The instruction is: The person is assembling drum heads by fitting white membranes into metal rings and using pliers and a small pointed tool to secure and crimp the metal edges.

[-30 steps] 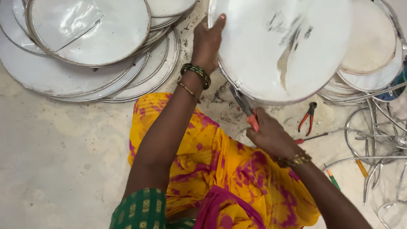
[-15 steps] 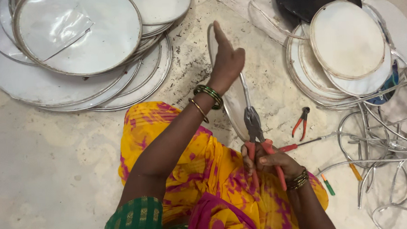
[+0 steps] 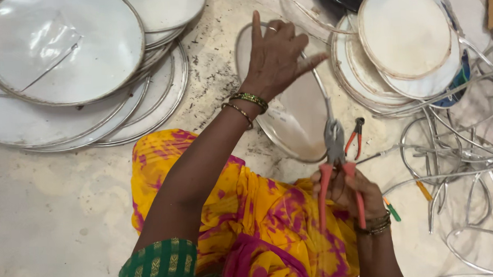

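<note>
- Step in hand, as I judge it: working the rim of the round framed disc (image 3: 298,119) with pliers.
- Left hand (image 3: 276,57) rests flat and spread on the disc's far edge.
- Right hand (image 3: 346,192) grips the red-handled pliers (image 3: 336,162), nose at the rim just beyond it.
- A firm squeeze while the disc is steadied seems needed next.

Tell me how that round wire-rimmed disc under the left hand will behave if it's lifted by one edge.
The disc looks thin with a slim wire rim, so probably light and somewhat bendy. Its glossy face suggests it may slip under the left hand. Lying flat, it seems unlikely to roll.
</note>
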